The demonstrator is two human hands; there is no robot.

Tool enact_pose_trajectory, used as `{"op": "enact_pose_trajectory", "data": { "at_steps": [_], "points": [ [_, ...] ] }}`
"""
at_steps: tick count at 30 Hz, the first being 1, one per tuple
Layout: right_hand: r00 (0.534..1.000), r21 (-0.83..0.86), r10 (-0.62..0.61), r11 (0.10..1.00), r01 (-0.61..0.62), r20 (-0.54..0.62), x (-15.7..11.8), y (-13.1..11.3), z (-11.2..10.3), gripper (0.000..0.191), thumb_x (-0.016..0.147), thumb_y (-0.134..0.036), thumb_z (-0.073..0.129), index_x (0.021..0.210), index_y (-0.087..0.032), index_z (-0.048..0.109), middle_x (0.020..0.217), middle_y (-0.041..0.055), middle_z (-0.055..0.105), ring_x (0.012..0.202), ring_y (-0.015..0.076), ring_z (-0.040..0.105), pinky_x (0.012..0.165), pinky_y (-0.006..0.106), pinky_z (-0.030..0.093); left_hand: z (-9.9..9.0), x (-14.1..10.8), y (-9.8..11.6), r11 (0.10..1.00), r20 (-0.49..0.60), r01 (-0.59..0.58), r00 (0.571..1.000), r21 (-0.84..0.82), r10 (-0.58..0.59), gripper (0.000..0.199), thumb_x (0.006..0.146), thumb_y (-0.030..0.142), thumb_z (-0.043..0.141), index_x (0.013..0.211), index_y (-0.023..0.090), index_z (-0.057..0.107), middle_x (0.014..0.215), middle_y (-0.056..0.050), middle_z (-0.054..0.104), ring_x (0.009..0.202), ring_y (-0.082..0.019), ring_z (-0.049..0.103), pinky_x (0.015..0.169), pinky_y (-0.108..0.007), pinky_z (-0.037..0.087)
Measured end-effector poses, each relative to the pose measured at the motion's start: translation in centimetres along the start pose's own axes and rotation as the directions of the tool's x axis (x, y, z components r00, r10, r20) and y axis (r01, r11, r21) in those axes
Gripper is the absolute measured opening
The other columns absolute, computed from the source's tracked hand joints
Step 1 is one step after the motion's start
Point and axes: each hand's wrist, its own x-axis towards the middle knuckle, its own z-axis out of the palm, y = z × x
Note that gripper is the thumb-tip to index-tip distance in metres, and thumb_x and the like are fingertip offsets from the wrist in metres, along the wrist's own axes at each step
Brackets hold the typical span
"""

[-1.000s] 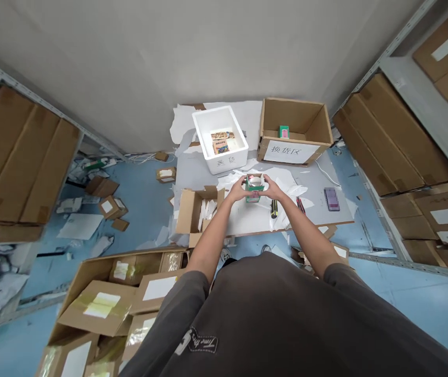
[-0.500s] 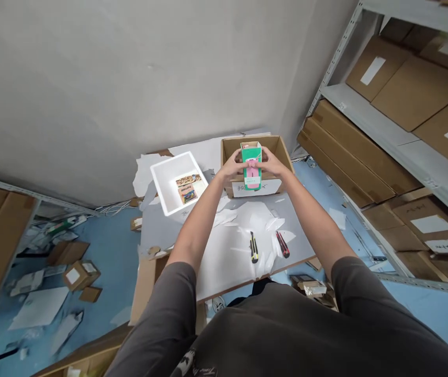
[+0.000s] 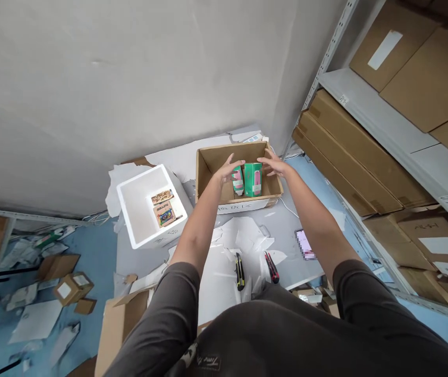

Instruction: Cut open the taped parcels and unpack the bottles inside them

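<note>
Two green-and-pink product boxes (image 3: 253,180) stand side by side inside an open cardboard carton (image 3: 204,180); the left one leans slightly. My left hand (image 3: 228,170) is over the left product box, its fingers apart and partly covering it. Close to the top right edge of the other product box is my right hand (image 3: 273,163), with fingers stretched out. Neither hand is closed around a box. Whether the fingertips touch the boxes, I cannot tell. A white label with handwriting (image 3: 243,206) is on the carton's near side.
A white foam bin (image 3: 135,209) holding flat printed packets (image 3: 165,209) stands left of the carton. Nearer me lie a yellow-black utility knife (image 3: 239,272), a red-black utility knife (image 3: 271,268) and torn white sheeting. A phone (image 3: 305,244) lies at right. Shelves with cartons (image 3: 357,146) rise beyond.
The green-and-pink box that both hands held up at the carton is now down inside it, beside another. My hands have let go and spread apart. The view has shifted.
</note>
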Motion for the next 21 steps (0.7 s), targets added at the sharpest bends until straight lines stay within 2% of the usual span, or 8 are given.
{"op": "enact_pose_trajectory", "data": {
  "at_steps": [3,5,8,11,13,16,18,21],
  "points": [
    [0.999,0.014,-0.042,0.999,0.042,0.012,-1.0,0.1,0.2,0.105,0.074,-0.054,0.097,0.167,-0.041,0.049,0.143,0.0108,0.074,0.120,0.0365,0.076,0.093,0.064,0.070,-1.1,-2.1,-0.5,0.973,0.024,0.148,0.989,-0.174,-0.146,0.094,0.082,0.060,0.089,0.167,0.039,0.054,0.138,-0.016,0.076,0.119,-0.033,0.076,0.107,-0.059,0.057],
    [0.994,0.025,-0.095,0.995,0.094,0.061,-2.4,-0.4,1.6,0.102,0.077,-0.056,0.095,0.167,-0.041,0.050,0.141,0.0096,0.074,0.120,0.0353,0.076,0.095,0.062,0.069,-2.0,-4.5,-0.3,0.953,0.027,0.169,0.985,-0.252,-0.168,0.093,0.087,0.057,0.086,0.170,0.039,0.050,0.143,-0.016,0.072,0.124,-0.032,0.074,0.111,-0.059,0.056],
    [0.969,0.030,-0.186,0.983,0.183,0.161,-5.0,-1.8,5.6,0.092,0.085,-0.057,0.090,0.166,-0.040,0.050,0.141,0.0090,0.072,0.123,0.0346,0.074,0.095,0.060,0.068,-4.0,-9.4,0.5,0.942,0.018,0.145,0.989,-0.301,-0.147,0.087,0.093,0.057,0.081,0.172,0.042,0.045,0.146,-0.013,0.069,0.128,-0.032,0.073,0.112,-0.060,0.055],
    [0.935,0.031,-0.241,0.970,0.241,0.259,-8.4,-3.2,11.3,0.085,0.089,-0.059,0.085,0.164,-0.043,0.049,0.143,0.0081,0.070,0.124,0.0341,0.073,0.094,0.060,0.069,-7.4,-16.0,1.1,0.946,-0.010,0.094,0.995,-0.311,-0.103,0.082,0.098,0.060,0.076,0.172,0.044,0.044,0.146,-0.011,0.067,0.131,-0.032,0.072,0.112,-0.062,0.055],
    [0.920,0.024,-0.240,0.969,0.245,0.310,-11.3,-3.6,16.0,0.083,0.090,-0.060,0.085,0.163,-0.044,0.050,0.141,0.0074,0.071,0.123,0.0339,0.073,0.094,0.059,0.070,-10.4,-21.6,1.0,0.944,-0.048,0.055,0.996,-0.326,-0.075,0.080,0.100,0.061,0.073,0.172,0.044,0.043,0.147,-0.011,0.066,0.133,-0.033,0.071,0.112,-0.063,0.055],
    [0.903,0.021,-0.221,0.973,0.230,0.368,-17.1,-2.4,23.7,0.082,0.090,-0.060,0.084,0.163,-0.045,0.050,0.134,0.0064,0.073,0.122,0.0332,0.074,0.094,0.059,0.070,-15.1,-32.1,-0.2,0.947,-0.163,0.000,0.985,-0.320,-0.055,0.077,0.101,0.060,0.072,0.171,0.042,0.045,0.146,-0.012,0.066,0.134,-0.034,0.070,0.111,-0.065,0.055],
    [0.889,0.012,-0.199,0.977,0.214,0.412,-21.5,-0.1,29.1,0.082,0.088,-0.060,0.084,0.162,-0.045,0.051,0.130,0.0060,0.075,0.121,0.0330,0.075,0.094,0.059,0.069,-17.8,-40.1,-1.9,0.953,-0.232,-0.002,0.970,-0.302,-0.072,0.077,0.100,0.059,0.074,0.170,0.041,0.047,0.147,-0.013,0.067,0.133,-0.035,0.070,0.110,-0.065,0.056],
    [0.859,-0.049,-0.128,0.983,0.175,0.496,-28.5,5.2,37.0,0.083,0.086,-0.059,0.085,0.161,-0.044,0.053,0.130,0.0068,0.075,0.122,0.0331,0.074,0.097,0.060,0.068,-20.5,-52.4,-5.5,0.952,-0.258,0.083,0.953,-0.294,-0.162,0.083,0.095,0.059,0.077,0.171,0.041,0.047,0.154,-0.013,0.065,0.137,-0.035,0.069,0.112,-0.061,0.056]
  ]
}}
